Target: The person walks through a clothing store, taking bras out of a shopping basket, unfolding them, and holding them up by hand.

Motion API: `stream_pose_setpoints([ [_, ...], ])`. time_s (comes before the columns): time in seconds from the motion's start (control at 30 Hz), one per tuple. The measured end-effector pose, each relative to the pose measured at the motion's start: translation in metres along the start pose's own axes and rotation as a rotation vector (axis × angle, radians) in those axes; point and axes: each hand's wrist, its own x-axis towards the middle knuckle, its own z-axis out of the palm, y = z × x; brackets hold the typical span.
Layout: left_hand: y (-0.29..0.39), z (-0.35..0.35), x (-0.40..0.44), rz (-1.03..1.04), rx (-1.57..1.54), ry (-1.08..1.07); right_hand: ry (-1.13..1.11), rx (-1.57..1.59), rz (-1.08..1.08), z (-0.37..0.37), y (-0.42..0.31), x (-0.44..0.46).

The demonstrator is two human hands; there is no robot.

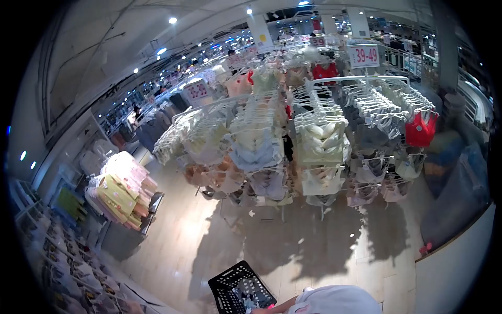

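Observation:
At the bottom edge, a forearm reaches left from a white top [337,300], and my left hand [258,311] is only partly visible at its end. It is beside a black perforated basket [224,287] that stands tilted in view. Small light-blue and grey items [248,297] lie inside the basket. A bright pink spot [271,306] shows near the wrist. My left fingers are too hidden to make out whether they hold anything. My right hand is out of view.
Racks of bras on white hangers [319,136] fill the centre, under a "39-49" sign [364,56]. Yellow and pink garments [119,196] hang at left. Packaged goods [73,272] line the lower left. A large translucent bag [457,193] and a white counter [455,267] are at right.

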Motion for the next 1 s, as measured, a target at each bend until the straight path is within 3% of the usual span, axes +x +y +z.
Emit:
stream_pose_setpoints([
  [0.27,-0.067,0.011,-0.03,0.025,-0.044,-0.026,-0.029,-0.145,0.011,0.064,0.003,-0.005],
  [0.3,-0.092,0.039,-0.021,0.085,0.046,0.122,-0.017,-0.202,-0.02,0.064,0.004,-0.009],
  [0.33,-0.071,0.018,-0.028,0.083,-0.038,0.012,-0.009,-0.257,-0.06,0.061,0.004,-0.011],
  [0.43,-0.055,0.008,-0.031,0.116,0.04,0.033,-0.082,-0.241,-0.02,0.047,0.002,-0.017],
  [0.47,-0.047,0.007,-0.033,0.109,-0.037,0.024,-0.008,-0.238,-0.058,0.044,0.003,-0.022],
  [0.57,-0.038,0.017,-0.03,0.139,0.007,0.105,0.029,-0.06,0.177,0.015,-0.024,-0.033],
  [0.6,-0.043,0.029,-0.028,0.132,-0.003,0.142,0.049,-0.156,0.098,0.006,-0.033,-0.038],
  [0.67,-0.034,0.032,-0.03,0.054,0.025,0.116,0.02,-0.095,0.216,-0.007,-0.04,-0.04],
  [0.73,-0.03,0.032,-0.031,0.017,-0.016,0.063,0.088,-0.146,0.143,-0.002,-0.016,-0.031],
  [0.83,-0.02,0.037,-0.028,0.034,-0.057,0.063,0.044,-0.127,0.233,-0.022,-0.018,-0.026],
  [0.93,-0.009,0.057,-0.027,0.071,-0.101,0.075,0.154,-0.22,0.082,-0.043,-0.012,-0.032],
  [0.97,0.006,0.052,-0.031,0.079,-0.096,0.05,0.14,-0.123,0.189,-0.048,0.001,-0.033],
  [1.0,0.017,0.048,-0.037,0.081,-0.09,0.02,0.153,-0.141,0.164,-0.055,0.001,-0.04],
])
